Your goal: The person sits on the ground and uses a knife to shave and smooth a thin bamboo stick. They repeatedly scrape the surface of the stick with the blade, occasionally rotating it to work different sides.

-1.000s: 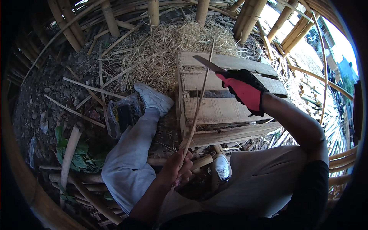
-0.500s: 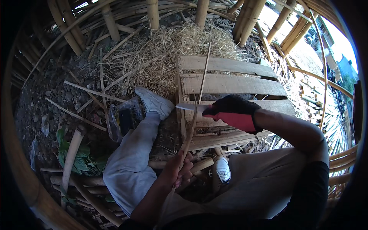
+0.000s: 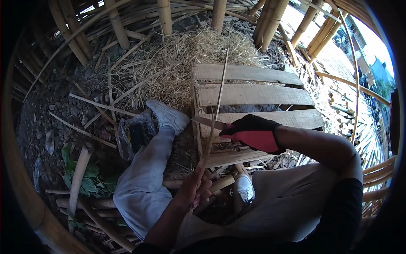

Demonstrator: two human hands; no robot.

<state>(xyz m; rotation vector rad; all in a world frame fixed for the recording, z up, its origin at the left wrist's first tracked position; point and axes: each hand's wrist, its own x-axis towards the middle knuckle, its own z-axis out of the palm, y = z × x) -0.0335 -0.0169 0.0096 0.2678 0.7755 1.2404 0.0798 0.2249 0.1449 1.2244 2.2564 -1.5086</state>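
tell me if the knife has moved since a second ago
Yes: against the wooden crate, the knife has moved nearer and leftward, from over the crate's far side to its left edge.

The crate is bare wood, matt and rough-grained. Over it are a strip of matt, woody fibre, a knife with a smooth metal blade, and a matt cloth glove. Left of the crate: 1 smooth shoe and a crinkled, glossy plastic bag. Beyond the crate: rough, dry straw and smooth bamboo posts.
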